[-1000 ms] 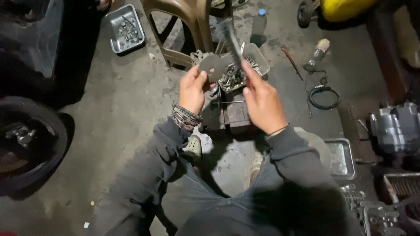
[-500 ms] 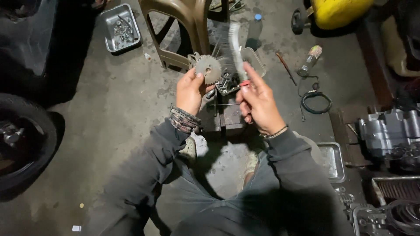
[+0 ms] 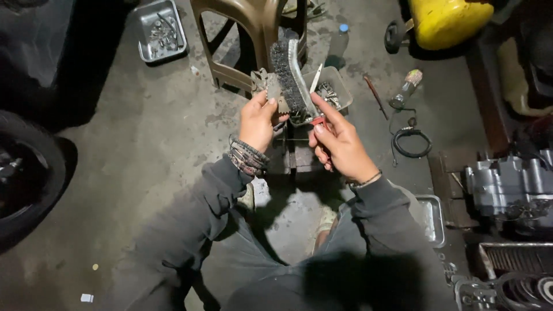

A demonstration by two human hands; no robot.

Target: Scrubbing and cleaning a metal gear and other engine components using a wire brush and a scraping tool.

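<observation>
Head view: brushing a metal part over concrete floor (image 3: pixel 144 144).
Metal tray (image 3: pixel 159 30) top left w/ bolts; plastic tub (image 3: pixel 340 86) behind hands w/ small hardware. Left hand (image 3: pixel 257 122) pinched shut on toothed metal part (image 3: pixel 271 87); right hand (image 3: pixel 341 144) closed round red handle of wire brush (image 3: pixel 288 75), bristles against part.

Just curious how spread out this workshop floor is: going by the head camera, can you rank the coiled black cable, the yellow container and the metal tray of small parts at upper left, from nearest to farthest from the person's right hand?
1. Coiled black cable: just right of the right hand.
2. Yellow container: upper right.
3. Metal tray: far upper left, past the brown plastic stool.
</observation>
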